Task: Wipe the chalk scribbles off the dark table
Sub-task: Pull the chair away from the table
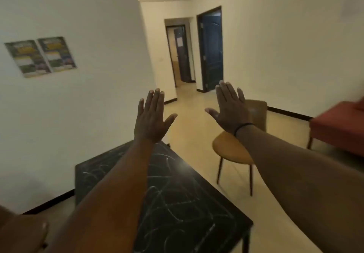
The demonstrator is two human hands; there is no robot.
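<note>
The dark table (232,224) stands low in front of me against the left wall, its black top covered with white chalk scribbles (177,199). Both my arms are stretched forward above it. My left hand (152,117) is raised over the table's far end, palm away from me, fingers straight and spread, holding nothing. My right hand (230,108) is held up further right, over the floor and a chair, fingers straight too, with a black band at the wrist. No cloth is visible.
A tan wooden chair (232,152) stands right of the table. A red upholstered seat (338,128) sits at the right edge. Two posters (41,56) hang on the left wall. Beyond lie a beige floor (193,115), a dark blue door (212,50) and a hallway doorway (180,53).
</note>
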